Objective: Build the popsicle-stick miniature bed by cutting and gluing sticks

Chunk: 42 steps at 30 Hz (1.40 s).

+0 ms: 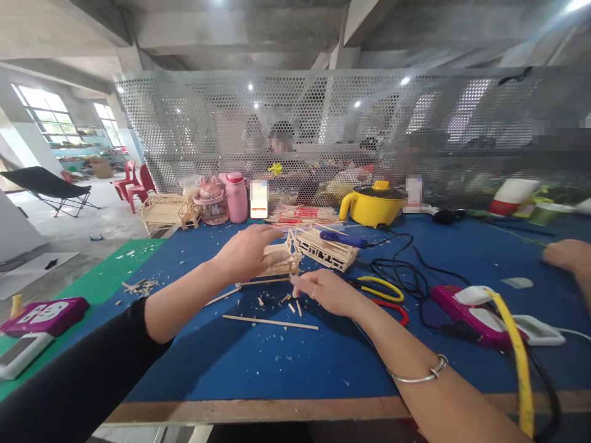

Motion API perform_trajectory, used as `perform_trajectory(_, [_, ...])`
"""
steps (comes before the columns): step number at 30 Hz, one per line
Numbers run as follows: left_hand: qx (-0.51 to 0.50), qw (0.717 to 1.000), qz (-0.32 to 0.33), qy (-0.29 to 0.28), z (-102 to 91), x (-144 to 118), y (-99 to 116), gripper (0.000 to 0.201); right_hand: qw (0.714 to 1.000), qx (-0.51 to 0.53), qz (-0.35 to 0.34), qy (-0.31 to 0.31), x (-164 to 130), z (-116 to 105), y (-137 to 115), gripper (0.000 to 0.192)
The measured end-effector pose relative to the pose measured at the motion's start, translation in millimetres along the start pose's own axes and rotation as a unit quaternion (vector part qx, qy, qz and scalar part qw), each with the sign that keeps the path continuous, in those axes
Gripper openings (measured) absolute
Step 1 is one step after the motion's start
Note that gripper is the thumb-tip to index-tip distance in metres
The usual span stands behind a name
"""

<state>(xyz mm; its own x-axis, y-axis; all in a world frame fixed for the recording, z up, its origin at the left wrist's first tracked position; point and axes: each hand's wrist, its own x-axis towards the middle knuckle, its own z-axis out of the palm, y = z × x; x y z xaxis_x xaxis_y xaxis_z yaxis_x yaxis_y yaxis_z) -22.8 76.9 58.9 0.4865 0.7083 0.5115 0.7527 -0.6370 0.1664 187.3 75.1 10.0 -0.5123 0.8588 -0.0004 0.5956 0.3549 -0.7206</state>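
Observation:
A small model built of thin wooden sticks [277,253] is on the blue table in front of me. My left hand [247,251] grips it from the left and above, fingers curled over its frame. Close to its lower right corner, my right hand [330,290] has thumb and finger pinched together; whatever they hold is hidden. A second stick model [325,247] sits just behind, with a blue-handled tool [344,239] lying across it. Below my hands lies a loose wooden stick [270,322], with several short offcuts [295,307] nearby.
Yellow and red loop handles [381,288] lie beside my right wrist. Dark cables and a purple power strip [480,320] are at right. Behind stand a yellow pot [376,206], pink bottle [236,200] and phone [259,200]. Another person's hand [570,255] rests far right.

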Motion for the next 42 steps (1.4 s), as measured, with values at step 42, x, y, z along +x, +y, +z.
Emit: perform_trajectory(42, [-0.540, 0.771, -0.334, 0.053, 47.3, -79, 28, 0.032, 0.848, 0.291, -0.132, 0.423, -9, -29, -12, 0.027])
